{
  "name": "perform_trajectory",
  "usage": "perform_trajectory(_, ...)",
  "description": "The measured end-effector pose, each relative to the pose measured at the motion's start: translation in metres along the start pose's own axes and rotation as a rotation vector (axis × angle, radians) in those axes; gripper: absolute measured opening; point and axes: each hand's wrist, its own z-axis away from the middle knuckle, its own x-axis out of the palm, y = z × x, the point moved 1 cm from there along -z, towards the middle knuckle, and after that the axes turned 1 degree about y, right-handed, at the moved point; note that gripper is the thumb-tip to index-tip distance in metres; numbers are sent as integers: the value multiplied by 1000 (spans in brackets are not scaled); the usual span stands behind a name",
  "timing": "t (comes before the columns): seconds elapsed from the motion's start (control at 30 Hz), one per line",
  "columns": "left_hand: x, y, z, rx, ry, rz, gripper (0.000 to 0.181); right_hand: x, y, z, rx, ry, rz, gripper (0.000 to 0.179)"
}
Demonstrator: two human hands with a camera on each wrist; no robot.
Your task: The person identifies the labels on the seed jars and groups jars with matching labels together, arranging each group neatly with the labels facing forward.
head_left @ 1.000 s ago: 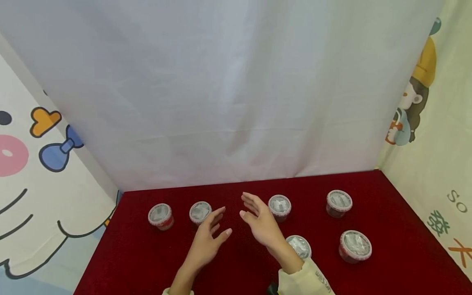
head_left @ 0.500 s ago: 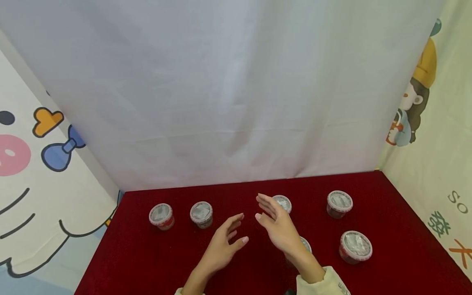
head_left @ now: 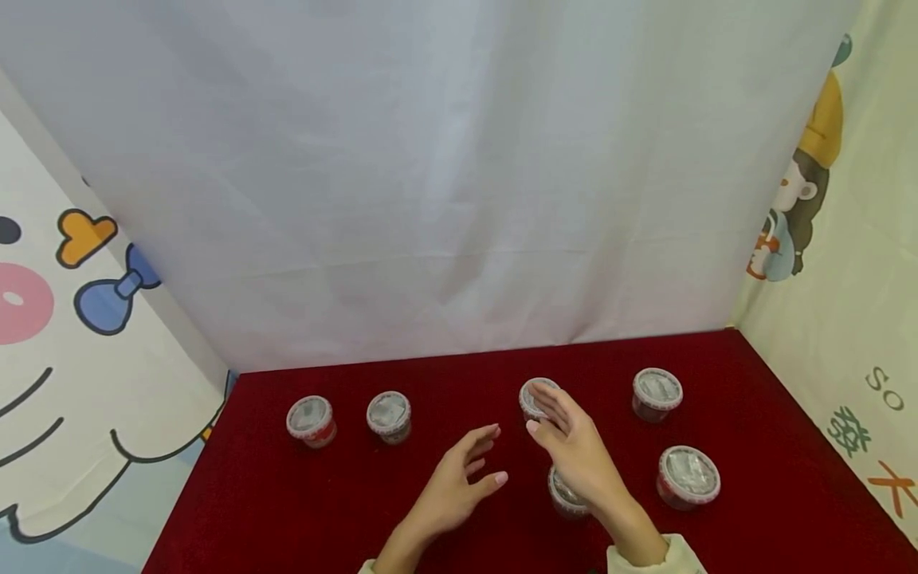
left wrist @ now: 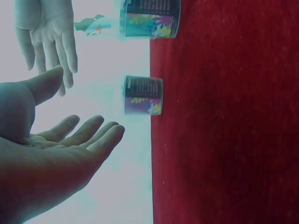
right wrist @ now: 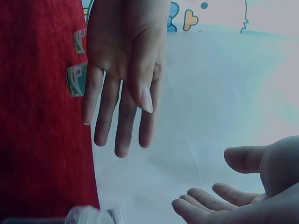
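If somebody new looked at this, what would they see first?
Probably the left hand and right hand, held near each other above the deep-red tabletop, gripping nothing. Next, likely the six round lidded tubs scattered across it. Then perhaps the big white cartoon creature with a pink cheek at the head view's left.

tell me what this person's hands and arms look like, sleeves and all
The left hand and right hand are bare and ungloved. At the bottom edge, the left cuff barely shows; the right cuff shows more. Both are pale cream.
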Motion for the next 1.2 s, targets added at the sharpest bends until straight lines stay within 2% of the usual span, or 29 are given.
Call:
perform_trajectory(0.47, 22, 1, -5, 8, -52, 6, 60, -25, 8, 14, -3, 77, 81, 55)
perform_trajectory(0.7, 32, -2, -9, 14, -91, 8, 62, -33, 17, 20, 40, 94, 120, 55)
perform_trajectory(1.2, 53, -5, -17, -18, -144, -4, 66, -44, 42, 34, 121, 30, 209, 58)
